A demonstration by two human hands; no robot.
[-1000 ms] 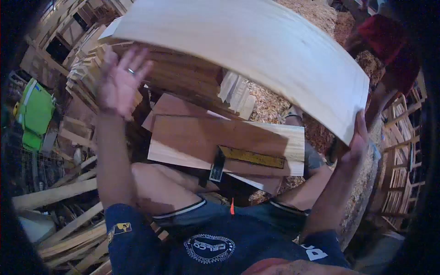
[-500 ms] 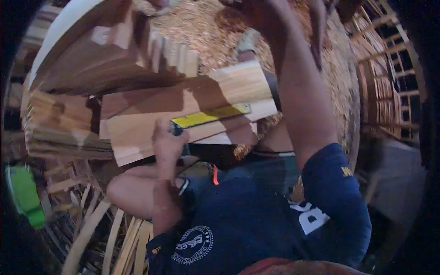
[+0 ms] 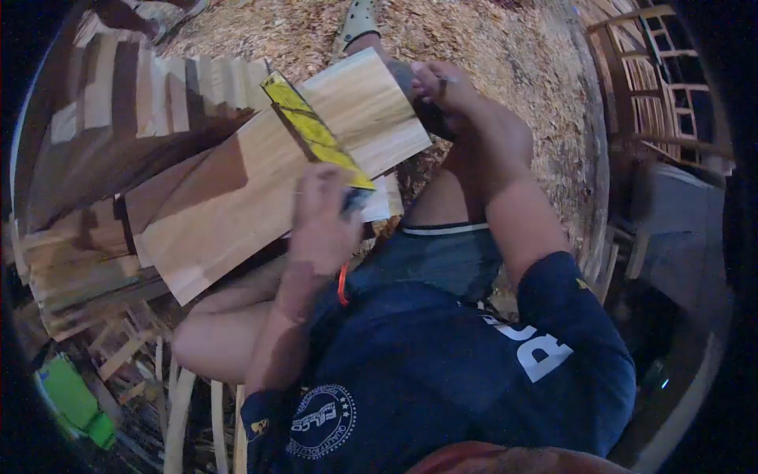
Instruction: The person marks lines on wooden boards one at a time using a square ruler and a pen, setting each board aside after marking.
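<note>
1. Gripping the dark handle (image 3: 357, 199) of a yellow-bladed square (image 3: 312, 130), the left hand (image 3: 324, 209) is slightly blurred, its fingers closed about that end.
2. The square lies across a pale wooden board (image 3: 221, 217), its handle at the board's near edge and the tip of its blade reaching past the far edge.
3. The right hand (image 3: 446, 88) is apart from the square, just beyond the board's right end, with its fingers curled; a small dark mark shows at them, and I cannot tell whether they pinch anything.
4. The board lies at a slant in front of the person's folded left leg (image 3: 225, 336), with a reddish-brown board (image 3: 178, 183) partly showing beneath and behind it.
5. Close behind, at the upper left, a row of boards (image 3: 158, 91) stands packed side by side, end faces showing.
6. At the upper right, a slatted wooden frame (image 3: 675, 54) has lengths of wood stacked beside it.
7. A green object (image 3: 75, 399) sits among wood strips at the lower left; whether it is a container I cannot tell.
8. Wood shavings (image 3: 284, 31) cover the ground around the clog (image 3: 361, 22), which holds the person's foot.
</note>
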